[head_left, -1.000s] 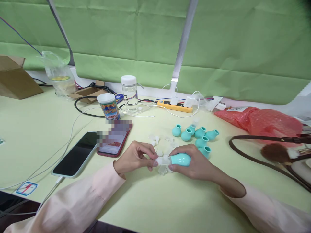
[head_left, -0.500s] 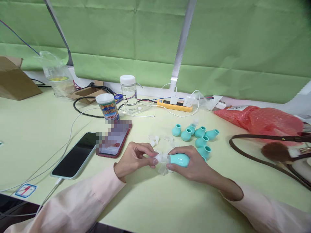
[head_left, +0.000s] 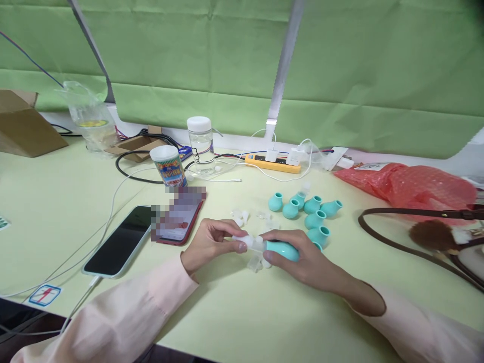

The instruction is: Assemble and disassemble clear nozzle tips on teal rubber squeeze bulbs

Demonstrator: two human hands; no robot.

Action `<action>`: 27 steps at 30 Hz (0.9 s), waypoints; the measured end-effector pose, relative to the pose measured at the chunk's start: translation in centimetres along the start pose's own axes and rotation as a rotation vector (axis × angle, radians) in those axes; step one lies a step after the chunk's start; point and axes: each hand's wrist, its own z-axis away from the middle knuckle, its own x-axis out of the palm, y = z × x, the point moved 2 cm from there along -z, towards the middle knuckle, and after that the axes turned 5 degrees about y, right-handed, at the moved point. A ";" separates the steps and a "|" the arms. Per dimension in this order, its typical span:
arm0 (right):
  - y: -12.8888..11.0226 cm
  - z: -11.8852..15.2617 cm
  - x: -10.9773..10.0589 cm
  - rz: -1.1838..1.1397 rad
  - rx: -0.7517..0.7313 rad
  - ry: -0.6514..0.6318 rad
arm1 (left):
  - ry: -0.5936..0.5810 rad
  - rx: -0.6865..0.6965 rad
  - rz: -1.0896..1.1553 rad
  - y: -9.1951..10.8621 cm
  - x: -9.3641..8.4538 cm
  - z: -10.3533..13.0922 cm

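My right hand (head_left: pixel 302 259) wraps round a glossy teal bulb (head_left: pixel 282 250) lying on its side, its neck toward the left. Between thumb and forefinger my left hand (head_left: pixel 212 244) pinches a small translucent white piece (head_left: pixel 247 241). That piece lines up with a clear part at the bulb's neck; whether they are joined, I cannot tell. Several teal bulbs, such as one with an open mouth (head_left: pixel 291 208), stand or lie just beyond my right hand. Small translucent pieces (head_left: pixel 239 217) are scattered behind and below my fingertips.
Left of my hands lie a red-cased phone (head_left: pixel 177 222) and a black-screened phone (head_left: pixel 119 242) on a cable. Farther back are a printed tub (head_left: pixel 169 169), a clear bottle (head_left: pixel 200 148) and a yellow power strip (head_left: pixel 273 164). Red plastic wrap (head_left: pixel 412 189) and a brown strap (head_left: pixel 381 241) lie right.
The white piece in my left hand now shows more fully and sits in line with the bulb's neck. My right hand and the bulb have shifted slightly right.
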 end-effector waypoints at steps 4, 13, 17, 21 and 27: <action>-0.7 0.1 -0.9 0.164 0.010 -0.016 | -0.023 0.024 0.031 -0.1 0.1 0.1; -0.7 -0.7 -5.2 0.395 0.009 0.240 | 0.040 0.252 -0.586 -1.0 0.4 0.1; 0.1 -1.0 -6.1 0.571 0.066 0.283 | 0.066 0.609 -0.898 -1.7 0.4 0.2; 1.5 -1.2 -6.2 0.761 0.162 0.269 | 0.107 0.664 -1.081 -2.0 0.0 0.0; 3.1 -1.7 -6.6 0.850 0.247 0.195 | 0.128 0.582 -1.239 -2.0 -0.3 -0.2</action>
